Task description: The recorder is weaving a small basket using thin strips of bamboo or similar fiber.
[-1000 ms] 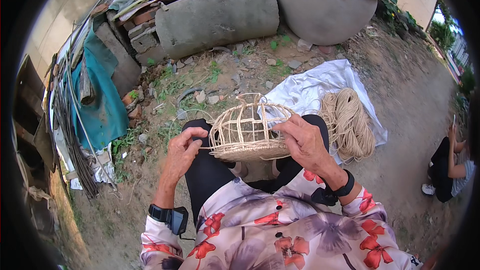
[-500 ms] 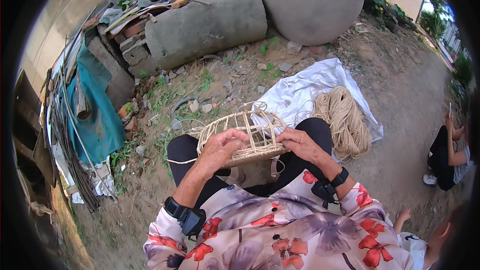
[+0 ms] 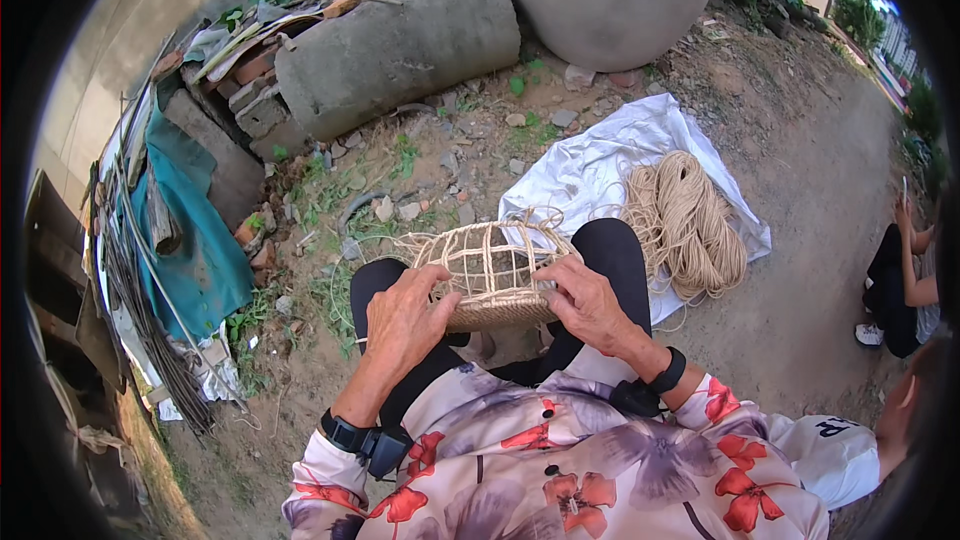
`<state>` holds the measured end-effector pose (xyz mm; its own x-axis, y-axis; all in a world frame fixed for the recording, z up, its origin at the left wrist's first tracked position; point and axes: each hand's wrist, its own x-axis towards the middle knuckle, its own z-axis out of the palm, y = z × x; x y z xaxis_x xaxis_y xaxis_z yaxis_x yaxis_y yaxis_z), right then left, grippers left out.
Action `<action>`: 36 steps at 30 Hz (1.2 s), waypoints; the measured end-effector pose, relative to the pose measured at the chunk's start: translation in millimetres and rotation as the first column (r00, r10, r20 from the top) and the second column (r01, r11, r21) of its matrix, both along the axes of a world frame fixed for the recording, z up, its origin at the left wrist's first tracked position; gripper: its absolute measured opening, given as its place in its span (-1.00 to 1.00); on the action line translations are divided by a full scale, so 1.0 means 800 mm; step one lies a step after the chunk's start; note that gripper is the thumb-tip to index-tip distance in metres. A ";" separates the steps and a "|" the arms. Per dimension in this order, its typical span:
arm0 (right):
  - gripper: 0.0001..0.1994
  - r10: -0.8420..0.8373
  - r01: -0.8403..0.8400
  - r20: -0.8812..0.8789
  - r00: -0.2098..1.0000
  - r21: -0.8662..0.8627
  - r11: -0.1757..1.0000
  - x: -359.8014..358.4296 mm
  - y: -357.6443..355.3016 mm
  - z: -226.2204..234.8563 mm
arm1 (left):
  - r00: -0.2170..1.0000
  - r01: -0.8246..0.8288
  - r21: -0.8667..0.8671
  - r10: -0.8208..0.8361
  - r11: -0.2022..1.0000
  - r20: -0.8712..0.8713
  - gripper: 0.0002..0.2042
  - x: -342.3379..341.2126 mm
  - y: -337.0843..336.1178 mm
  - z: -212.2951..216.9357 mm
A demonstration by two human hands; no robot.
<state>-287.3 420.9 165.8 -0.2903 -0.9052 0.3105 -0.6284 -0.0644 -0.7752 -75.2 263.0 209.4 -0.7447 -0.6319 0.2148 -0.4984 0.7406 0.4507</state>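
Observation:
A half-woven basket [image 3: 490,275] of pale cord rests across my knees, its open grid of strands on the far side and a dense woven band along the near edge. My left hand [image 3: 405,315] grips the basket's left end, thumb on the near side and fingers over the rim. At the right end my right hand [image 3: 583,297] holds it, with thumb and fingers closed on the edge. Loose cord ends stick out past the basket's left and far sides.
Right of my knee, a coil of beige cord [image 3: 690,225] lies on a white plastic sheet [image 3: 610,145]. A concrete pipe [image 3: 400,50] and a big rounded vessel [image 3: 610,0] stand beyond. Teal cloth [image 3: 185,210] hangs at left. Two people are at the right edge.
The basket has turned so its dense woven side shows more toward me. My left hand has shifted left to its end; my right hand has stayed near the right end.

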 end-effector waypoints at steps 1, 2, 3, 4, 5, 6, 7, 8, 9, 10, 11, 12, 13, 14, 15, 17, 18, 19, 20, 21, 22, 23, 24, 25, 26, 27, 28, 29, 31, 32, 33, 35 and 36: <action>-0.79 -0.004 0.002 -0.045 0.999 -0.051 0.999 0.002 -0.001 -0.004 | 1.000 0.000 0.038 0.000 0.999 0.016 -0.69 0.010 0.000 -0.004; -0.79 -0.011 0.001 -0.089 0.996 -0.103 0.995 0.002 -0.003 -0.012 | 0.999 -0.001 0.076 -0.001 0.997 0.033 -0.68 0.019 -0.002 -0.009; -0.78 -0.015 -0.005 -0.131 0.991 -0.146 0.989 0.006 -0.005 -0.013 | 0.999 -0.007 0.121 0.001 0.993 0.051 -0.67 0.029 -0.002 -0.017; -0.78 -0.030 0.009 -0.127 0.991 -0.159 0.987 0.009 -0.007 -0.011 | 0.999 0.031 0.129 -0.036 0.991 0.032 -0.66 0.035 -0.003 -0.023; -0.78 -0.014 -0.007 -0.133 0.991 -0.160 0.987 0.013 -0.011 -0.009 | 0.998 0.024 0.217 -0.035 0.976 0.047 -0.70 0.041 -0.005 -0.028; -0.79 0.001 -0.024 -0.144 0.990 -0.163 0.986 0.017 -0.017 -0.002 | 0.998 0.016 0.300 -0.035 0.954 0.057 -0.73 0.044 -0.005 -0.026; -0.79 0.015 -0.041 -0.155 0.988 -0.167 0.985 0.021 -0.023 0.002 | 0.997 0.009 0.381 -0.037 0.924 0.066 -0.76 0.047 -0.006 -0.025; -0.79 0.045 -0.072 -0.174 0.984 -0.155 0.985 0.023 -0.029 -0.002 | 0.999 0.023 0.386 -0.038 0.922 0.032 -0.79 0.051 -0.013 -0.028; -0.79 0.073 -0.101 -0.193 0.978 -0.141 0.985 0.023 -0.035 -0.008 | 0.999 0.039 0.389 -0.041 0.920 -0.003 -0.83 0.053 -0.020 -0.027; -0.79 0.100 -0.129 -0.211 0.972 -0.128 0.983 0.022 -0.038 -0.012 | 0.998 0.056 0.393 -0.045 0.918 -0.038 -0.86 0.053 -0.026 -0.025; -0.77 0.103 -0.133 -0.218 0.970 -0.127 0.983 0.020 -0.038 -0.014 | 0.998 0.045 0.446 -0.019 0.894 -0.063 -0.90 0.052 -0.036 -0.019; -0.74 0.122 -0.151 -0.221 0.968 -0.122 0.981 0.020 -0.039 -0.015 | 0.992 0.093 0.373 -0.055 0.923 -0.112 -0.88 0.049 -0.046 -0.013; -0.72 0.139 -0.169 -0.227 0.964 -0.118 0.979 0.020 -0.040 -0.016 | 0.983 0.139 0.293 -0.095 0.946 -0.159 -0.87 0.043 -0.056 -0.002; -0.69 0.148 -0.185 -0.280 0.948 -0.108 0.977 0.022 -0.038 -0.015 | 0.974 0.157 0.201 -0.119 0.967 -0.191 -0.87 0.031 -0.064 0.009; -0.67 0.150 -0.191 -0.339 0.929 -0.093 0.977 0.024 -0.033 -0.014 | 0.962 0.182 0.107 -0.154 0.977 -0.227 -0.88 0.007 -0.069 0.019; -0.61 0.160 -0.207 -0.452 0.877 -0.058 0.977 0.030 -0.029 -0.010 | 0.934 0.251 0.009 -0.240 0.968 -0.264 -0.90 -0.037 -0.079 0.032; -0.59 0.158 -0.203 -0.507 0.847 -0.033 0.979 0.034 -0.028 -0.008 | 0.918 0.293 -0.041 -0.293 0.955 -0.266 -0.91 -0.060 -0.081 0.033; -0.56 0.157 -0.195 -0.560 0.814 -0.009 0.981 0.038 -0.027 -0.005 | 0.900 0.334 -0.092 -0.346 0.938 -0.265 -0.91 -0.081 -0.081 0.027; -0.56 0.163 -0.188 -0.584 0.795 0.018 0.982 0.042 -0.028 -0.001 | 0.881 0.375 -0.120 -0.394 0.919 -0.261 -0.91 -0.100 -0.082 0.016; -0.56 0.167 -0.177 -0.608 0.776 0.044 0.983 0.046 -0.029 0.004 | 0.860 0.418 -0.147 -0.443 0.896 -0.255 -0.89 -0.117 -0.084 0.000; -0.56 0.168 -0.164 -0.627 0.760 0.066 0.984 0.048 -0.030 0.006 | 0.836 0.462 -0.175 -0.493 0.869 -0.241 -0.88 -0.127 -0.083 -0.004; -0.54 0.182 -0.172 -0.614 0.768 0.077 0.982 0.047 -0.032 0.005 | 0.841 0.436 -0.205 -0.478 0.876 -0.252 -0.86 -0.130 -0.081 -0.010; -0.53 0.188 -0.170 -0.597 0.780 0.086 0.982 0.044 -0.034 0.002 | 0.843 0.420 -0.233 -0.472 0.877 -0.260 -0.83 -0.132 -0.075 -0.009; -0.51 0.194 -0.170 -0.579 0.792 0.095 0.981 0.041 -0.036 0.001 | 0.844 0.401 -0.261 -0.465 0.878 -0.268 -0.81 -0.132 -0.069 -0.009; -0.55 0.201 -0.163 -0.562 0.803 0.117 0.980 0.038 -0.038 0.003 | 0.840 0.328 -0.298 -0.421 0.896 -0.342 -0.78 -0.127 -0.065 -0.007; -0.58 0.209 -0.158 -0.538 0.817 0.140 0.977 0.036 -0.039 0.007 | 0.881 0.273 -0.217 -0.334 0.937 -0.334 -0.79 -0.116 -0.060 -0.003; -0.62 0.216 -0.151 -0.515 0.830 0.165 0.975 0.034 -0.040 0.010 | 0.915 0.214 -0.136 -0.247 0.967 -0.320 -0.79 -0.103 -0.056 0.001; -0.67 0.207 -0.142 -0.478 0.854 0.168 0.976 0.031 -0.039 0.009 | 0.941 0.148 -0.055 -0.158 0.987 -0.298 -0.79 -0.092 -0.053 0.003; -0.77 0.198 -0.138 -0.409 0.891 0.172 0.975 0.027 -0.039 0.009 | 0.966 0.217 0.034 -0.209 0.976 -0.150 -0.68 -0.075 -0.046 0.000; -0.78 0.192 -0.134 -0.387 0.902 0.172 0.976 0.028 -0.039 0.006 | 0.958 0.271 0.046 -0.264 0.962 -0.115 -0.64 -0.069 -0.040 -0.002; -0.79 0.190 -0.134 -0.371 0.909 0.172 0.976 0.028 -0.040 0.005 | 0.946 0.318 0.059 -0.313 0.946 -0.086 -0.59 -0.065 -0.037 -0.003; -0.79 0.187 -0.134 -0.352 0.917 0.171 0.976 0.029 -0.042 0.004 | 0.936 0.352 -0.004 -0.352 0.936 -0.021 -0.52 -0.068 -0.032 -0.002; -0.78 0.188 -0.133 -0.353 0.917 0.174 0.976 0.028 -0.042 0.005 | 0.930 0.368 -0.033 -0.368 0.929 0.008 -0.48 -0.070 -0.028 -0.002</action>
